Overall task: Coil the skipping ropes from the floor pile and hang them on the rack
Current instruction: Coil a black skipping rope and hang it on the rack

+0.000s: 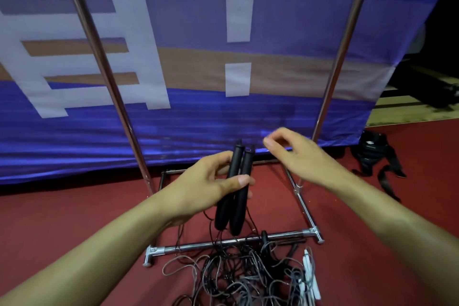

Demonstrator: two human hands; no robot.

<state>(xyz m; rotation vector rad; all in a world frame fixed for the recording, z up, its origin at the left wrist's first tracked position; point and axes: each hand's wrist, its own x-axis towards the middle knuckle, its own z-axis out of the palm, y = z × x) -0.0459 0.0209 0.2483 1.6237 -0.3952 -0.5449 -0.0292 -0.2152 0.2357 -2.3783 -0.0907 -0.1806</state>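
1. Nearest the camera, a tangled pile of skipping ropes [243,278] lies on the red floor [74,218], black and grey cords looped over one another, with a pair of white handles [310,273] at its right edge.
2. The far edge of the pile lies against and partly over the front base bar [198,246] of the metal rack [301,196]; that bar runs left to right across the floor.
3. Above the bar, the left hand [208,189] grips two black handles [236,189] side by side, thumb pressed across their front and fingers curled behind them.
4. The handles' long axis runs nearly upright, tilted slightly so the top ends point up and away toward the banner; the lower ends point down toward the pile.
5. Thin black cord [216,238] hangs from the lower ends of the handles and drops into the pile.
6. The right hand [295,154] hovers just right of the handle tops, fingers loosely curled with thumb and fingertips close together; whether it pinches a cord I cannot tell.
7. Two rack uprights, a left pole [104,67] and a right pole [345,40], rise from the base, leaning apart in this wide view.
8. Behind the rack hangs a blue banner [285,112] with white shapes.
9. A black bag [375,154] with straps lies on the floor at the far right.
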